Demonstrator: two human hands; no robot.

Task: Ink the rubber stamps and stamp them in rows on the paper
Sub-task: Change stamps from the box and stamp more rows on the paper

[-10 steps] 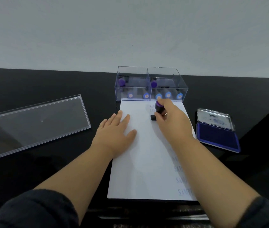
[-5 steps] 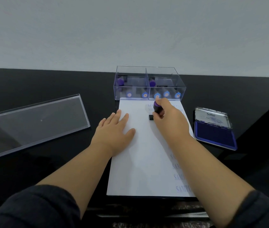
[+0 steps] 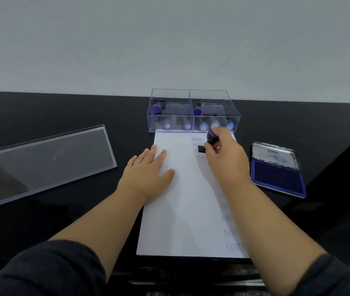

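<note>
Risks: paper (image 3: 182,210) may slide if the left hand (image 3: 148,174), flat w/ fingers straight, eases off → crooked row. Stamp (image 3: 211,138) sits on the paper's far end, right hand (image 3: 225,161) fingers curled round it; tilting or rocking = smeared print.

Count: 1 surface (image 3: 41,221), 1 lid (image 3: 46,163), 1 paper, 1 box (image 3: 193,111), 1 ink pad (image 3: 278,178), approx. 7 stamps in box, 1 in hand.

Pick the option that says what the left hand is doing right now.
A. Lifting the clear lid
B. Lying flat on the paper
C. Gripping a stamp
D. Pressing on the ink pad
B: the left hand lies with straight fingers on the paper, while the right hand holds the stamp near the sheet's far end.
</note>
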